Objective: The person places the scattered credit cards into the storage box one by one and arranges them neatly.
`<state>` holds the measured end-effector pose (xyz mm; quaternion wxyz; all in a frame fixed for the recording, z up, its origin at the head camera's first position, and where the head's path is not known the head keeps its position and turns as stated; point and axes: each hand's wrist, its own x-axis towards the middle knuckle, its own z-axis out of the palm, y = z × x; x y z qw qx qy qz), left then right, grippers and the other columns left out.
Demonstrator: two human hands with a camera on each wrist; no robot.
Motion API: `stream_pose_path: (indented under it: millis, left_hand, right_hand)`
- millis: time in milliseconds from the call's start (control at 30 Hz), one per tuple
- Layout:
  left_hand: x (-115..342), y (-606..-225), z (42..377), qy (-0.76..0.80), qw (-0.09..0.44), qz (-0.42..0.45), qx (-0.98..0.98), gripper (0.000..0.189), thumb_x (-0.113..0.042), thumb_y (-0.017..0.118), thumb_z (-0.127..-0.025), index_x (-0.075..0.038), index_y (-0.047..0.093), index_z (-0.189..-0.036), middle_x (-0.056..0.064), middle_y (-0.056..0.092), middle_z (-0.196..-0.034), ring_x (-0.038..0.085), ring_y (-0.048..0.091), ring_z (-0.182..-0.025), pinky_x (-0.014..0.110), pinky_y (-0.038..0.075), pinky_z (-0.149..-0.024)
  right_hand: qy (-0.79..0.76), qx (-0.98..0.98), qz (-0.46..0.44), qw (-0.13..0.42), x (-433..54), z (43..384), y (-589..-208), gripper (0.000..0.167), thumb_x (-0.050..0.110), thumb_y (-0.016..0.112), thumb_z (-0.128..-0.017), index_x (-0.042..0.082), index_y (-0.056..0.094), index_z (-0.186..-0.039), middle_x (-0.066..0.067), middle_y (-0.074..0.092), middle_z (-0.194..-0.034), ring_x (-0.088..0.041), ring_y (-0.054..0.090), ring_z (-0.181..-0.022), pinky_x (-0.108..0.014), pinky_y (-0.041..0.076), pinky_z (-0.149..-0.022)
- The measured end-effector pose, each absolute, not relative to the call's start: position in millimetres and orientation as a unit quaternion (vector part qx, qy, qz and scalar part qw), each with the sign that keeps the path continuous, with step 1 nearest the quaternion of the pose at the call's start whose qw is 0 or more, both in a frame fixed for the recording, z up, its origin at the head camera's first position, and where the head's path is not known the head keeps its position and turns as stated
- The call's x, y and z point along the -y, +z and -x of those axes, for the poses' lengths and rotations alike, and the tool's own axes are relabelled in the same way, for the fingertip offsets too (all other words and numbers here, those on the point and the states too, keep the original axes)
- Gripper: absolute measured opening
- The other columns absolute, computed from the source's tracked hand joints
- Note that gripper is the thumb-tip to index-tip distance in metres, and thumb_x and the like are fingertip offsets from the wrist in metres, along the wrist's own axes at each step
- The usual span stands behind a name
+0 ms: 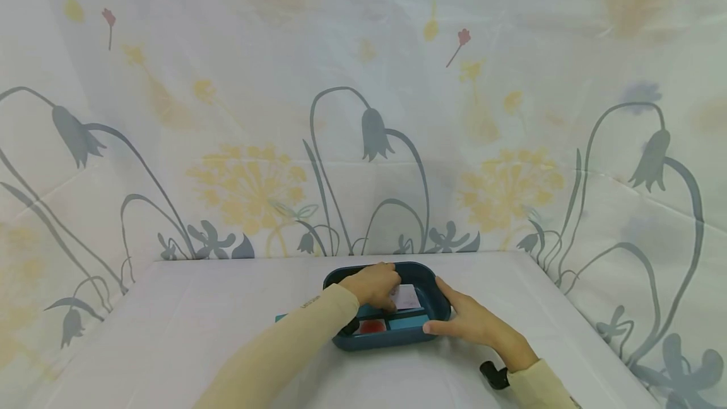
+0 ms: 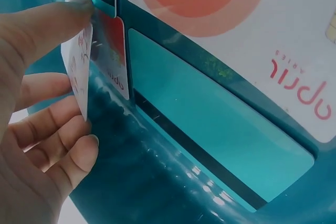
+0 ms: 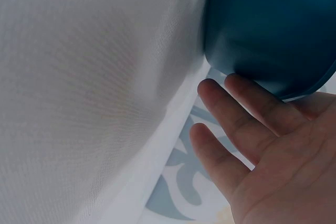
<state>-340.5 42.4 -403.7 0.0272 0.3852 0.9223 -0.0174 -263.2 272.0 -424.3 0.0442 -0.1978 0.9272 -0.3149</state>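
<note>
A dark teal tray (image 1: 392,340) with rounded corners stands on the white table, cards lying inside it. My left hand (image 1: 372,286) reaches into it. In the left wrist view, the thumb and fingers of that hand pinch a white card (image 2: 79,77) with a reddish pattern, tilted on edge. Close by lie a teal card (image 2: 215,124) with a black stripe, a white card (image 2: 205,3) with red rings and a red-and-grey card (image 2: 111,59). My right hand (image 1: 474,319) rests against the tray's right end, fingers fairly straight and spread, thumb on the near rim.
Left of the tray, a small teal edge (image 1: 280,317) shows on the white tabletop (image 1: 187,308), mostly hidden by the left sleeve. A curtain (image 1: 363,81) with printed flowers hangs behind the table.
</note>
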Motion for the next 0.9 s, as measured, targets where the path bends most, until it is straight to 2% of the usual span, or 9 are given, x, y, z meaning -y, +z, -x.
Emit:
stream_pose_path:
  millis: [133,900]
  left_hand:
    - [-42.6,-405.0,340.3,-0.013,0.035,-0.385,-0.922,0.04,-0.04,0.078,-0.077,-0.015,0.068,-0.107,-0.005,0.055,-0.096,0.01,0.051,-0.087,0.024,0.046,-0.078]
    - [-43.7,-409.5,337.9,-0.007,0.045,-0.381,-0.924,0.033,-0.04,0.079,-0.077,-0.016,0.07,-0.098,-0.006,0.057,-0.094,0.007,0.052,-0.084,0.022,0.046,-0.077]
  right_hand:
    - [-0.311,-0.928,0.2,0.043,-272.4,263.6,-424.7,0.102,0.051,0.069,-0.081,0.001,0.016,-0.151,-0.021,0.028,-0.151,-0.04,0.033,-0.135,-0.059,0.031,-0.102]
    - [-0.309,-0.928,0.202,0.042,-274.4,265.7,-429.0,0.103,0.051,0.069,-0.08,0.003,0.015,-0.152,-0.02,0.028,-0.152,-0.04,0.033,-0.135,-0.059,0.031,-0.102]
